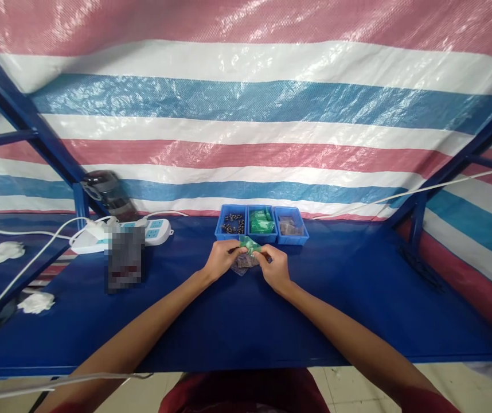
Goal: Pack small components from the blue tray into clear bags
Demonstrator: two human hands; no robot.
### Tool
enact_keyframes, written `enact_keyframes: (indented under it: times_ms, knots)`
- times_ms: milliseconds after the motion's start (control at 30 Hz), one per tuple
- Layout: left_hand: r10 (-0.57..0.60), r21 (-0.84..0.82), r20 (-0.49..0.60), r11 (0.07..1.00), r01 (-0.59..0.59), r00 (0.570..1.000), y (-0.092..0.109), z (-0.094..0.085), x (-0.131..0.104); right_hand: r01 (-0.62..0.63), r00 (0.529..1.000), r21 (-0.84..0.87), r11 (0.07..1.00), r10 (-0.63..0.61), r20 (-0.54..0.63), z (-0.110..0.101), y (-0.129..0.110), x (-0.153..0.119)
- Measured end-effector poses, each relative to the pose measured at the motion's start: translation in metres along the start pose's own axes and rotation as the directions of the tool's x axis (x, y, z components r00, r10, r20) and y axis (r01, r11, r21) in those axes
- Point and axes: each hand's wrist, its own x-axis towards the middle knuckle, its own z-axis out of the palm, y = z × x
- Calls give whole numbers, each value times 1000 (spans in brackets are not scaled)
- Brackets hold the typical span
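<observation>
In the middle of the blue table, my left hand [223,258] and my right hand [276,268] face each other, fingers closed in a pinch. Between them they grip the two sides of a small green plastic packet [249,245]. Just below it, a clear plastic bag [243,264] with brownish contents lies between my hands; whether the fingers also touch it I cannot tell. Right behind my hands stand three blue bins in a row: a left bin [217,234] with small dark parts, a middle bin [275,234] with green packets, and a right bin [297,241] with clear packets.
On the left are a white power strip [159,232] with cables, a pixelated dark object [124,261], a dark bottle-like container [109,192] and crumpled white tissue [36,302]. Blue frame posts [418,215] and a striped tarp [246,155] enclose the table [237,327].
</observation>
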Motion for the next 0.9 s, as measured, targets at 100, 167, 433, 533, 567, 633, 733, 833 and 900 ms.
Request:
enact_keyframes:
  times_ms: [100,167,433,533,567,633,733,833,900]
  knots:
    - [-26,-29,-38,999,25,999,3,-1,0,21,1000,-11,1000,-21,-3,-3,0,-1]
    - [-66,-53,-71,997,62,995,6,0,-2,25,1000,-17,1000,-25,-4,-5,2,-1]
    - [-133,-128,-96,984,120,987,8,7,-11,28,997,5,1000,-29,73,-10,5,0]
    - [-126,-120,-87,986,115,988,8,8,-12,32,995,2,999,-32,94,-10,5,1]
    - [-115,-112,-89,988,105,989,9,8,-12,27,994,1,1000,-27,102,-9,6,1]
    - [-80,-88,-93,994,71,992,11,9,-13,8,995,-7,1000,-7,98,-9,7,1]
    - [-37,-63,-100,998,31,994,12,10,-13,-8,998,-31,999,10,55,-8,9,0]
    - [-62,-85,-99,995,54,993,10,10,-13,28,999,-63,998,-25,42,-8,8,-1]
    - [-87,-122,-72,989,78,994,7,10,-13,53,997,-69,996,-49,59,-8,7,-2]
